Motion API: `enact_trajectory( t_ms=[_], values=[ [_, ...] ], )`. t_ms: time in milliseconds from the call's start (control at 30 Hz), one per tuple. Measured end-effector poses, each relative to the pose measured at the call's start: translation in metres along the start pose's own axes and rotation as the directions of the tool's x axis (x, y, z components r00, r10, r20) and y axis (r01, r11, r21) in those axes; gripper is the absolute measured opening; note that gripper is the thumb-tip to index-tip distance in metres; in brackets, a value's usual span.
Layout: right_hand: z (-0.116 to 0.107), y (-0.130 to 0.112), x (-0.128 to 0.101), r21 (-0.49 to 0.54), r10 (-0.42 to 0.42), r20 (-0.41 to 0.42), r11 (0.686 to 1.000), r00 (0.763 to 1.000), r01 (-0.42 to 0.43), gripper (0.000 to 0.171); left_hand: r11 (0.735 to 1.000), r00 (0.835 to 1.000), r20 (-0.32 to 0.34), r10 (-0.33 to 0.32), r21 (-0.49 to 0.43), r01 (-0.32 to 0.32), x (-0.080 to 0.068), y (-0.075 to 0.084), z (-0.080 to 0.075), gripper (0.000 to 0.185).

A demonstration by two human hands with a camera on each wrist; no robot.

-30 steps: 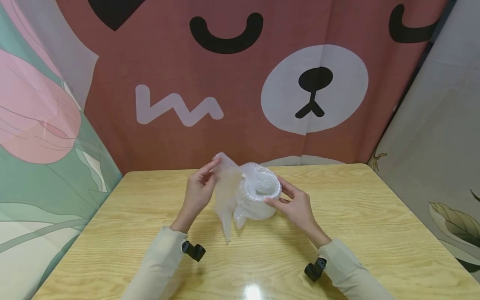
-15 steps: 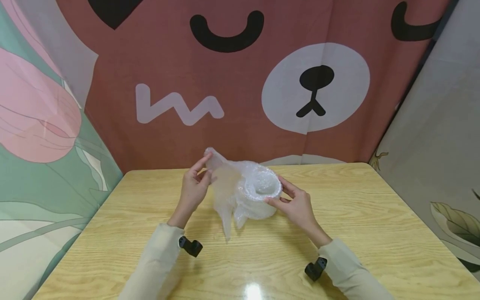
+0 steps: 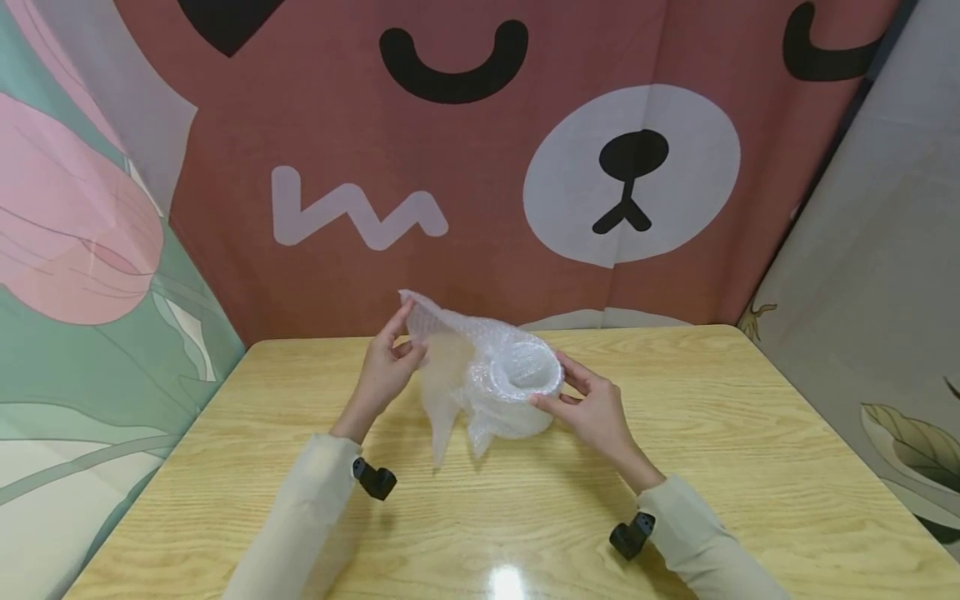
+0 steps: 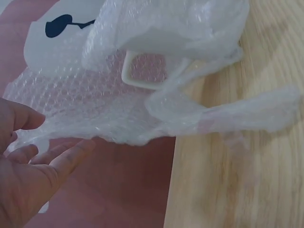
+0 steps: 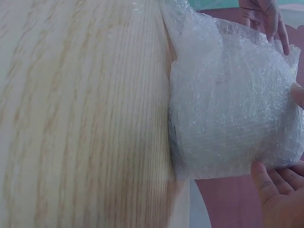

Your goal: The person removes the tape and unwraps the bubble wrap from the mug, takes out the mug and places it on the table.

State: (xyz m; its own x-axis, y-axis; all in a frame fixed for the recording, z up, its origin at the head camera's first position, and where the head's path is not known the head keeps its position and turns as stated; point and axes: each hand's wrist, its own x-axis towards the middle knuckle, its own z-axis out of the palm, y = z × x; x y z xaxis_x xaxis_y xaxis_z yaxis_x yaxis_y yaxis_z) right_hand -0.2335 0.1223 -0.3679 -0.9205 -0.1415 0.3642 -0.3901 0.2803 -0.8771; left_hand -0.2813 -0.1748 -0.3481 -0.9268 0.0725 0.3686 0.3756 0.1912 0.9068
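On the wooden table [image 3: 750, 467], seen from the head camera, a white cup [image 3: 525, 392] sits swathed in bubble wrap [image 3: 457, 367], roughly mid-table. Left hand [image 3: 386, 375] pinches the loose corner of the sheet between thumb and fingertips. Compared with a second ago, that corner now stands higher and further left, and the flap is drawn out flatter from the cup. Right hand [image 3: 592, 408] has not shifted: its fingertips and thumb grip the wrapped side of the cup at the rim, steadying it. My reading: the sheet is being peeled off, with most of it not yet free.

Left wrist view: bubble wrap [image 4: 109, 104] stretched above the palm, fingers [image 4: 61, 156] fairly straight beneath it; the pinch itself is not plain here. Cup handle [image 4: 147, 71] shows through the plastic.

Right wrist view: wrapped bundle [image 5: 232, 99] fills the frame against the table [image 5: 80, 118]; right fingertips [image 5: 270, 190] press its lower edge, left fingers [image 5: 266, 14] at the far top.
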Motion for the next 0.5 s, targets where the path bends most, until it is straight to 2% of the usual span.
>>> enact_trajectory(
  t_ms=[100, 333, 500],
  values=[
    [0.0, 0.003, 0.001, 0.001, -0.007, 0.001, 1.0, 1.0, 0.007, 0.07, 1.0, 0.999, 0.029, -0.021, -0.006, 0.021, 0.002, -0.004, -0.002, 0.069],
    [0.002, 0.037, 0.008, 0.021, 0.0, -0.006, 1.0, 1.0, 0.0, 0.074, 0.992, 0.989, 0.08, -0.124, -0.006, 0.125, 0.004, -0.015, -0.008, 0.071],
    [0.002, 0.042, 0.009, 0.045, 0.002, -0.002, 0.999, 1.0, -0.001, 0.075, 0.984, 0.978, 0.121, -0.169, 0.069, 0.162, 0.003, -0.024, -0.013, 0.073]
  ],
)
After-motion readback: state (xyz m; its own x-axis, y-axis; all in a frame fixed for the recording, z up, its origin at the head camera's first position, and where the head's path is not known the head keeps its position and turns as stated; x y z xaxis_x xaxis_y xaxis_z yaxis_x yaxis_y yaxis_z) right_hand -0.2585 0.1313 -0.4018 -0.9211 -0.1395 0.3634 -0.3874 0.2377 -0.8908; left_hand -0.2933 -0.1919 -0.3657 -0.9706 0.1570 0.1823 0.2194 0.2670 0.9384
